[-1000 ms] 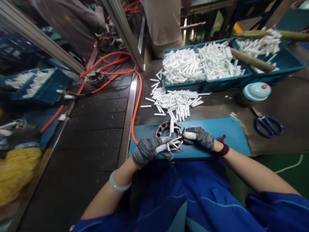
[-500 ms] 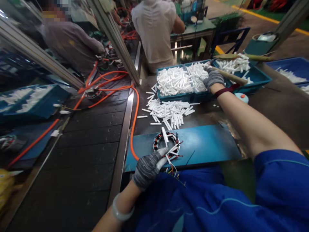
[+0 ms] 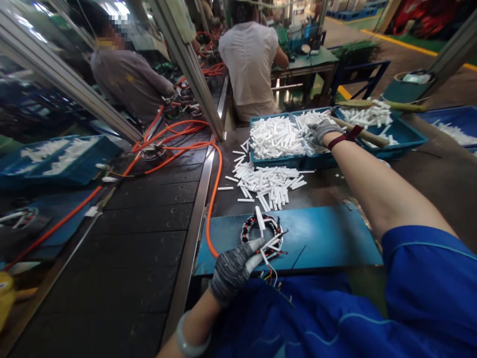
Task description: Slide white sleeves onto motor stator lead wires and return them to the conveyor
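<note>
L hand (image 3: 231, 272), in a grey glove w/ pale fingertips, is at lower centre, pinching the near-left edge of the wire-wound ring (image 3: 245, 229) btwn thumb and fingers. The ring lies at the left part of the blue board (image 3: 316, 238), just below frame centre. A thick white sleeve (image 3: 260, 219) leans at its top, & thin white sleeves (image 3: 273, 243) lie across its lower-right side; thin loose wires (image 3: 275, 276) hang off the near edge.

R hand (image 3: 323, 132), also gloved, reaches to upper right of centre, into the middle bin (image 3: 322, 160) of white tubes. Its fingers are down among the tubes, so can't tell if they're spread or pinching one (blurry there, too).

Left bin (image 3: 278, 161), just beside, is heaped w/ tubes; right bin (image 3: 410, 135) is part-filled, w/ a stick (image 3: 367, 134) lying over it. A loose tube pile (image 3: 274, 181) sits on the dark table (image 3: 432, 184), btwn left bin & board. Orange hose (image 3: 211, 214) curves down to the board's left end. Upper left & top centre: two other ppl, one in grey (image 3: 126, 79), one in white (image 3: 249, 64).
</note>
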The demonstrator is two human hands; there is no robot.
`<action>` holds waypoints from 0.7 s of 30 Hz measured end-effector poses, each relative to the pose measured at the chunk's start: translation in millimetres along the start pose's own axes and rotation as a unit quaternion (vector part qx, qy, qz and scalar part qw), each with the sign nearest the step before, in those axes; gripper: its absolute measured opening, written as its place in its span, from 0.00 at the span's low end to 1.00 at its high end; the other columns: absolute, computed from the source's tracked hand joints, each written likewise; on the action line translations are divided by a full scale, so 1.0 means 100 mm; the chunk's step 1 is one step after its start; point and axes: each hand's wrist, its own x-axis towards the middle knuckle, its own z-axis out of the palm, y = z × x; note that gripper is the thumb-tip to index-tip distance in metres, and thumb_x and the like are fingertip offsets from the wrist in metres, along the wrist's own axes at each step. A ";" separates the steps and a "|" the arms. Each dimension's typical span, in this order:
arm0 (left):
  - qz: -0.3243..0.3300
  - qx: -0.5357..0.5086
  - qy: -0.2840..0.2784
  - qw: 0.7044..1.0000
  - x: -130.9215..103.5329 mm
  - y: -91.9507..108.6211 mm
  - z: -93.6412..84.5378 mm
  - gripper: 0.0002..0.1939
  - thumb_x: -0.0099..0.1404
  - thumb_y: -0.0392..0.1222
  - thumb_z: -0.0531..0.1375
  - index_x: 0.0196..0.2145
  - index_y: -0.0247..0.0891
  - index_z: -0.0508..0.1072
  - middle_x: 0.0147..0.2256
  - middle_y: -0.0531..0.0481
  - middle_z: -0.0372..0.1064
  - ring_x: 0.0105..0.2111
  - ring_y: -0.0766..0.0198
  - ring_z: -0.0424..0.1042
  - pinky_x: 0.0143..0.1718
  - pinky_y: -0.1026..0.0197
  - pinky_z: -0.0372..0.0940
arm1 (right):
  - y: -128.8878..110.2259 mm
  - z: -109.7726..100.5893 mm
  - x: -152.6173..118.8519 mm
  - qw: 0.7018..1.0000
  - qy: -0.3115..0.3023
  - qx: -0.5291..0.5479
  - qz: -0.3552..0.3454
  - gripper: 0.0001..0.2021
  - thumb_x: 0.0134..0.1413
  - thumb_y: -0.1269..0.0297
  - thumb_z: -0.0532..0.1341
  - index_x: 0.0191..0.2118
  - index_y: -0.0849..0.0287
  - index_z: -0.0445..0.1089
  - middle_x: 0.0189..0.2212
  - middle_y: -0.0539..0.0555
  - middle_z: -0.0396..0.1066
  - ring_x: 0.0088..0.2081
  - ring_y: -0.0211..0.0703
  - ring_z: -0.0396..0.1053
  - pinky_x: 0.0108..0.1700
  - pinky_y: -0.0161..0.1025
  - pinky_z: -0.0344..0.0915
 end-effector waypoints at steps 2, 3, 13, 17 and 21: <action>0.010 0.001 0.010 1.000 0.00 0.00 0.00 0.16 0.74 0.41 0.56 0.55 0.43 0.77 0.50 0.51 0.79 0.49 0.62 0.80 0.54 0.62 0.73 | 0.00 -0.03 -0.04 1.000 0.004 0.019 0.020 0.31 0.58 0.54 0.63 0.65 0.60 0.66 0.66 0.69 0.61 0.64 0.66 0.60 0.63 0.63 0.59; 0.015 0.001 0.014 1.000 0.00 0.00 0.01 0.16 0.74 0.41 0.56 0.55 0.42 0.77 0.50 0.51 0.79 0.49 0.62 0.80 0.55 0.61 0.73 | 0.00 -0.05 -0.08 0.999 0.010 0.029 0.029 0.30 0.59 0.56 0.62 0.64 0.62 0.67 0.65 0.69 0.62 0.63 0.65 0.62 0.62 0.62 0.60; 0.051 0.022 0.043 0.998 0.01 0.00 0.01 0.15 0.75 0.43 0.56 0.54 0.39 0.77 0.48 0.48 0.80 0.47 0.62 0.81 0.53 0.64 0.74 | -0.10 -0.70 -0.52 0.982 0.083 0.152 0.082 0.19 0.61 0.75 0.60 0.57 0.68 0.73 0.58 0.64 0.71 0.60 0.50 0.69 0.64 0.52 0.60; 0.052 0.032 0.045 0.997 0.01 -0.01 0.02 0.14 0.75 0.42 0.57 0.54 0.40 0.77 0.48 0.49 0.81 0.47 0.61 0.81 0.52 0.64 0.75 | -0.09 -0.82 -0.89 0.968 0.114 0.212 0.072 0.19 0.61 0.74 0.61 0.57 0.70 0.73 0.57 0.66 0.72 0.59 0.48 0.69 0.63 0.48 0.59; 0.064 0.057 0.044 0.995 0.01 -0.01 0.03 0.14 0.75 0.42 0.56 0.53 0.39 0.78 0.47 0.48 0.81 0.46 0.60 0.81 0.51 0.63 0.76 | -0.16 -0.54 -1.64 0.949 0.137 0.284 0.026 0.20 0.61 0.67 0.63 0.58 0.65 0.73 0.52 0.63 0.76 0.51 0.49 0.74 0.58 0.47 0.67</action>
